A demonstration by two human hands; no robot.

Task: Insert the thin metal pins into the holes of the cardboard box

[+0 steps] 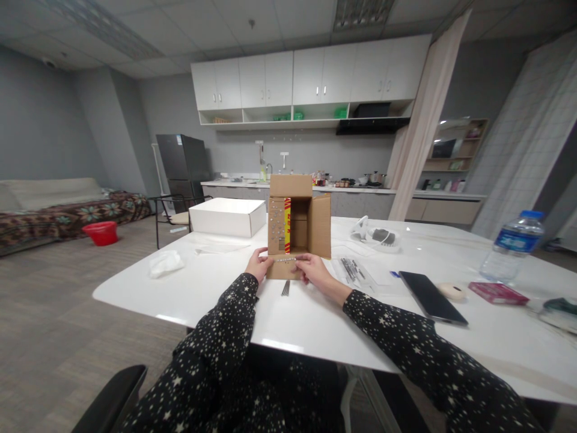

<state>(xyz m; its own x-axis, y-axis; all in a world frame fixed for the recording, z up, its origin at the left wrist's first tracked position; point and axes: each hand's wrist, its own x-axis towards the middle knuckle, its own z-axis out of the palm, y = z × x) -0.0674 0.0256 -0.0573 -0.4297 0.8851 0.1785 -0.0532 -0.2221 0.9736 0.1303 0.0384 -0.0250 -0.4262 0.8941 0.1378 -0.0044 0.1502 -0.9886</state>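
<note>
Head view: cardboard box (300, 225) stands open on the tabletop (216, 291), approx. mid-width, a bit back from the near edge, w/ its front flap (277, 272) folded down toward that edge. Beaded strip (285, 260) lies across the flap b/w the hands. R hand (315, 269): thumb + forefinger look pinched on the strip's R end. L hand (258, 264) is curled at the flap's L edge by the other end; can't tell if it grips strip or just card.

For a clean job: hold the strip taut + level, parallel to the flap's crease, light pressure so beads don't twist. L fingertips can brace the card, which will prob. flex. Line up one end, then the other.

Watch the metal pieces (285, 288) b/w flap + near edge; low hands cld knock them. Bag of slim tools (354, 273) sits just R of R hand, so limit elbow swing. White box (228, 218), toward the tabletop's far L corner, is no obstacle.
</note>
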